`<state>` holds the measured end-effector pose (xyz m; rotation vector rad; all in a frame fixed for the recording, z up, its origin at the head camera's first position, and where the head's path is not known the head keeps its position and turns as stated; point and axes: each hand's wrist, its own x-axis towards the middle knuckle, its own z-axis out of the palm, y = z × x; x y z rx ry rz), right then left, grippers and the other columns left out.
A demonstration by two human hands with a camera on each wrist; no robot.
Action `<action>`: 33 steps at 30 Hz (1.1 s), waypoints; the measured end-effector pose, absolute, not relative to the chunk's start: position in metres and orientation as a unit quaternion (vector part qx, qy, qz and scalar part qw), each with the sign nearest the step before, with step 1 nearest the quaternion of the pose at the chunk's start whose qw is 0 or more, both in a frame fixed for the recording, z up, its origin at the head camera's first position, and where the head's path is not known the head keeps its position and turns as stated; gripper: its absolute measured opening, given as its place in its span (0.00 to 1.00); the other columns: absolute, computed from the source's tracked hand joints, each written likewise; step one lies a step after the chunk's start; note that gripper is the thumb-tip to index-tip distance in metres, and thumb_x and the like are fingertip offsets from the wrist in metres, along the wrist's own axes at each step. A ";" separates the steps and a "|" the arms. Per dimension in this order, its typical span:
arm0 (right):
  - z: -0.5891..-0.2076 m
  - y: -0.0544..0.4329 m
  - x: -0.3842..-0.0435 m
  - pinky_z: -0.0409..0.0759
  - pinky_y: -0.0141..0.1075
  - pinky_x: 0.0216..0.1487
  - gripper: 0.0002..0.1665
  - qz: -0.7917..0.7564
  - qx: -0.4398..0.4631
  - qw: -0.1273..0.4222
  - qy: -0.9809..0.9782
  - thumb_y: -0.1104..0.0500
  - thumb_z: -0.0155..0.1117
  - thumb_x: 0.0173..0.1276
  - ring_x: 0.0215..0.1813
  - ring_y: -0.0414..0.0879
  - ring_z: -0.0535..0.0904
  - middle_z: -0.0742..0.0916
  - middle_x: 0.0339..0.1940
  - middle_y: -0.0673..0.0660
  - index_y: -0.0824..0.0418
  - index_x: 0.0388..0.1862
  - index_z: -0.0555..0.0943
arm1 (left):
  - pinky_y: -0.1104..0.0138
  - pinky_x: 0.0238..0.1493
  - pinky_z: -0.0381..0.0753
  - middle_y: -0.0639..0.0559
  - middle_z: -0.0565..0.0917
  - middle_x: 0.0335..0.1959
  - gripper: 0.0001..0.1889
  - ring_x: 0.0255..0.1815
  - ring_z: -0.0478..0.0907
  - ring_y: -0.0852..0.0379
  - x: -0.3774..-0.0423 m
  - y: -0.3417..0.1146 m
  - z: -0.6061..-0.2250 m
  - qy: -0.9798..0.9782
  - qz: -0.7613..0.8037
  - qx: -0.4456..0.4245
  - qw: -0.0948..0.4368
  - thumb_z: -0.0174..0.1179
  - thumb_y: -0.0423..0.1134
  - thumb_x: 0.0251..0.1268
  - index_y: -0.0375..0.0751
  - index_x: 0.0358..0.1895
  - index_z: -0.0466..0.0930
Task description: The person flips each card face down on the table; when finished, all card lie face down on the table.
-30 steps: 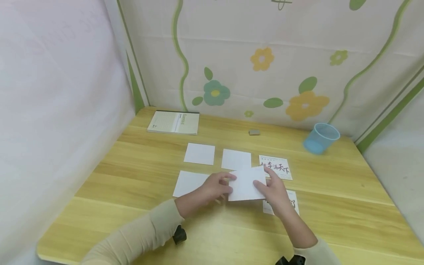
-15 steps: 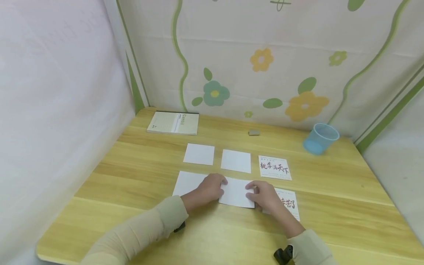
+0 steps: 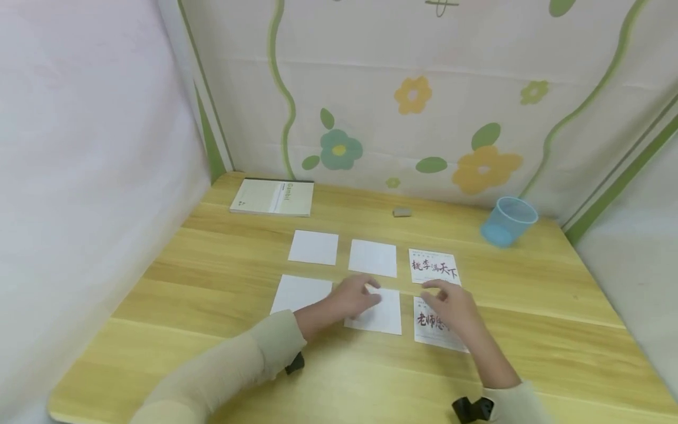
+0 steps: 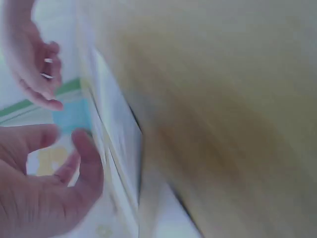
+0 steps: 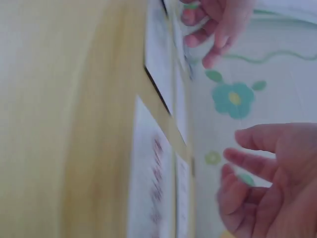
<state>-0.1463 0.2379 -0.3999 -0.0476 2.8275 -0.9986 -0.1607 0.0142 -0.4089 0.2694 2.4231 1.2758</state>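
Observation:
In the head view, white square cards lie on the table in two rows. My left hand (image 3: 349, 299) hovers over the front middle blank card (image 3: 386, 315), fingers loosely bent around nothing. Above the front right card (image 3: 431, 330), which bears dark red Chinese lettering, is my right hand (image 3: 454, 305), also holding nothing and hiding part of it. Another lettered card (image 3: 433, 266) lies behind. Blank cards make up the rest: front left (image 3: 302, 292), back left (image 3: 313, 247) and back middle (image 3: 372, 258). The right wrist view shows the right hand (image 5: 270, 178) raised off the cards.
A notepad (image 3: 272, 197) lies at the back left of the wooden table (image 3: 212, 294). A small grey block (image 3: 402, 212) sits near the back edge. At the back right stands a translucent blue cup (image 3: 508, 221). Flower-printed cloth (image 3: 371, 106) hangs behind the table.
Both hands held a blank card in the air, then lowered it into the front middle place. Now they have let go; the right hand has moved right and the card lies flat.

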 end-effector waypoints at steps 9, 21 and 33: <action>-0.397 0.286 -0.130 0.74 0.56 0.42 0.39 -0.250 0.029 0.146 0.957 0.52 0.57 0.66 0.47 0.66 0.75 0.77 0.49 0.75 0.72 0.67 0.56 | 0.46 0.36 0.79 0.17 0.60 0.57 0.41 0.40 0.77 0.34 -0.150 0.079 -0.394 0.621 0.696 -0.035 0.359 0.34 0.65 0.67 0.38 0.72 0.41; -0.395 0.274 -0.122 0.73 0.56 0.48 0.48 -0.332 -0.005 0.165 0.929 0.38 0.46 0.69 0.53 0.68 0.72 0.70 0.58 0.78 0.72 0.70 0.46 | 0.71 0.23 0.75 0.35 0.76 0.44 0.32 0.25 0.71 0.57 -0.150 0.099 -0.400 0.537 0.765 -0.133 0.329 0.41 0.58 0.68 0.39 0.66 0.60; -0.361 0.302 -0.122 0.81 0.37 0.30 0.26 -0.460 -0.018 0.019 0.888 0.63 0.52 0.69 0.35 0.48 0.82 0.79 0.45 0.76 0.67 0.66 0.63 | 0.65 0.20 0.74 0.50 0.75 0.29 0.22 0.22 0.72 0.54 -0.145 0.114 -0.405 0.756 0.589 0.029 0.285 0.62 0.31 0.55 0.54 0.53 0.76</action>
